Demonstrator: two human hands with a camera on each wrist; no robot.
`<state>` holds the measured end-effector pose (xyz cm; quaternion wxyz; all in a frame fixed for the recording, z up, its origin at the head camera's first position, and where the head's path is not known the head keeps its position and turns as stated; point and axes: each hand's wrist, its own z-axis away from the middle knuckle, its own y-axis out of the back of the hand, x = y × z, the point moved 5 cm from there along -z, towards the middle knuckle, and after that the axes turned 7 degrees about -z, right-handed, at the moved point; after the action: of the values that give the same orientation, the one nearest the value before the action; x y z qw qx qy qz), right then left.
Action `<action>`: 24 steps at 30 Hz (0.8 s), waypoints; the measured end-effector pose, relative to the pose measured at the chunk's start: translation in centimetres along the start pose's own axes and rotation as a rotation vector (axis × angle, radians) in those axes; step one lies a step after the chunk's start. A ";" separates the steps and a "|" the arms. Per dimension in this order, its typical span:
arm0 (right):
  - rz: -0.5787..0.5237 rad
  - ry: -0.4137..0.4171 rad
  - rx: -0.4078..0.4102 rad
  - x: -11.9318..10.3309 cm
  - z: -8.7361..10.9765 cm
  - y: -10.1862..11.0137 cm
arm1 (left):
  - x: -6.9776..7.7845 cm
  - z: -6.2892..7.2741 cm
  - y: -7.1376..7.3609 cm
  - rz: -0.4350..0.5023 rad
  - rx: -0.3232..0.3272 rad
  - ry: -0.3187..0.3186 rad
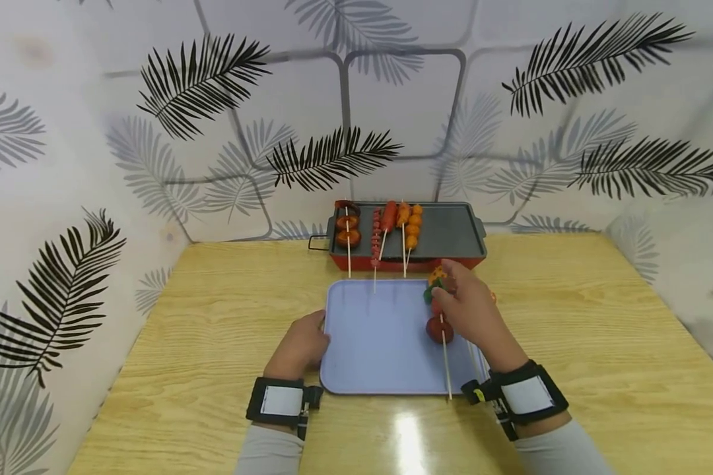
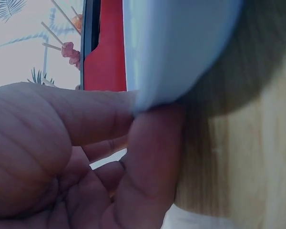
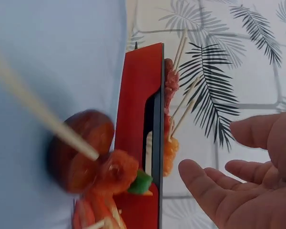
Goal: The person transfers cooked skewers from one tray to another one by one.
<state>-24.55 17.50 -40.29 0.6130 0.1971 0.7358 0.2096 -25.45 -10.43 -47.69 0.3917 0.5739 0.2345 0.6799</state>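
Note:
My left hand (image 1: 302,340) pinches the left edge of a pale blue tray (image 1: 380,343); the left wrist view shows thumb and finger at its rim (image 2: 155,90). Over the tray's right side hovers my right hand (image 1: 468,310), fingers spread and holding nothing in the right wrist view. Just beneath it lies a mixed toy food skewer (image 1: 440,330), with a round brown piece (image 3: 81,152), red and green pieces and a bare stick toward me. A second skewer (image 3: 102,210) beside it is partly hidden by the right hand.
Behind the tray stands a red and black grill (image 1: 448,231) with a wire handle (image 1: 317,243). It carries several skewers: brown round slices (image 1: 348,237), a pink one (image 1: 376,241), a sausage (image 1: 389,216), and orange balls (image 1: 413,227). A leaf-patterned wall rises behind the wooden table (image 1: 226,316).

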 end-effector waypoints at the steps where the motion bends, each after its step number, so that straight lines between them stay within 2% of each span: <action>1: -0.015 -0.009 -0.003 0.0 -0.4 0.0 | 0.0 0.0 0.0 -0.005 0.001 -0.002; 4: -0.054 -0.045 -0.015 0.3 -1.7 -0.3 | 0.0 -0.1 0.1 -0.018 0.007 -0.006; 8: -0.069 -0.102 -0.017 0.8 -3.1 -0.8 | -0.1 -0.1 0.0 -0.003 -0.004 0.020; 15: -0.106 -0.154 -0.013 1.1 -4.5 -1.3 | -0.1 -0.1 -0.1 0.025 -0.020 0.058; 20: -0.164 -0.219 -0.021 1.3 -5.4 -2.1 | -0.2 -0.1 0.0 0.027 -0.021 0.054; 24: -0.252 -0.285 -0.012 1.8 -6.5 -2.8 | -0.1 -0.1 0.1 0.026 -0.024 0.044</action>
<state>-31.30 15.69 -42.24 0.7336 0.1274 0.6590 0.1058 -25.60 -10.57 -47.69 0.3846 0.5570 0.2275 0.7000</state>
